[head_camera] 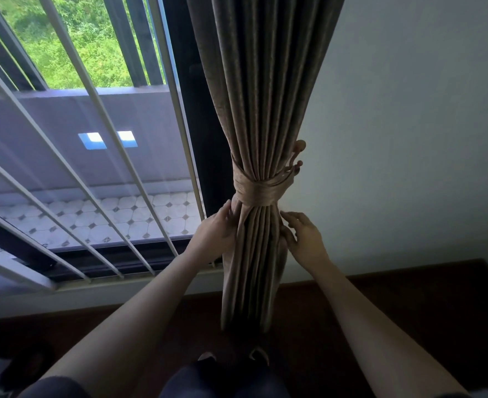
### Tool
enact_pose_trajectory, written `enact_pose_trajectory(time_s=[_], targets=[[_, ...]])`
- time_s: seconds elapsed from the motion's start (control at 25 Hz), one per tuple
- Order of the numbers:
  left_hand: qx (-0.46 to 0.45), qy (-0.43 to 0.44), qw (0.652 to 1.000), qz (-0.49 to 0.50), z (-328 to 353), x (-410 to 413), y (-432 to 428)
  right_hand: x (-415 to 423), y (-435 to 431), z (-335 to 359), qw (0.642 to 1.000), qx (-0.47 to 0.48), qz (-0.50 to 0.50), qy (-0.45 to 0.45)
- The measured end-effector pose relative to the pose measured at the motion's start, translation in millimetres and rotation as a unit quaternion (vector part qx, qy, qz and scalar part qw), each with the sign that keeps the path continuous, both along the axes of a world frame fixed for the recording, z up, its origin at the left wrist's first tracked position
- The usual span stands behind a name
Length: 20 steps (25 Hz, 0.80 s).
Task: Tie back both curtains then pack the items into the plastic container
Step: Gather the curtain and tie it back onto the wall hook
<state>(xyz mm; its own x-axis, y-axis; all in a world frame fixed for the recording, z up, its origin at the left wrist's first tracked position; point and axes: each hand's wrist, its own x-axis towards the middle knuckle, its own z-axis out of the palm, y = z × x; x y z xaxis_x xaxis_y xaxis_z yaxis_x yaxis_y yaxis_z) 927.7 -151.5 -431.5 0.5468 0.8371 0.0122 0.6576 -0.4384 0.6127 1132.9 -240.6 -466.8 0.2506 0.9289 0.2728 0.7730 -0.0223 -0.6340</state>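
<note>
A tan pleated curtain hangs beside the window, gathered into a bundle by a matching fabric tieback. The tieback loops onto a wall hook on the right. My left hand presses against the left side of the bundle just below the tieback, fingers on the folds. My right hand touches the right side of the bundle, thumb on the fabric and fingers spread. Only this one curtain is in view, and no plastic container is visible.
White window bars slant across the glass on the left, with a tiled balcony floor and green trees outside. A plain white wall fills the right. Dark wooden floor lies below, with my feet at the curtain's hem.
</note>
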Motion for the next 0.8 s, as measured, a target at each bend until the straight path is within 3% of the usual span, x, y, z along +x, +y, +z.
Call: enact_pose_trajectory(time_s=[0.2, 0.32, 0.4, 0.6, 0.8], targets=[[0.098, 0.145, 0.983, 0.059, 0, 14, 1, -11, -5, -3, 0.999, 0.018, -0.041, 0.02], [0.135, 0.192, 0.972, 0.024, -7, 15, 0, -9, 0, -8, 0.996, 0.049, -0.044, -0.058], [0.139, 0.202, 0.969, 0.006, -12, 14, 0, -7, 6, -14, 0.992, 0.06, -0.043, -0.1], [0.112, 0.177, 0.978, 0.001, -18, 9, 8, -12, 16, -13, 0.996, 0.005, -0.022, -0.087], [0.108, 0.199, 0.974, -0.014, -15, 7, 14, -3, 17, 3, 0.988, -0.11, 0.021, -0.105]])
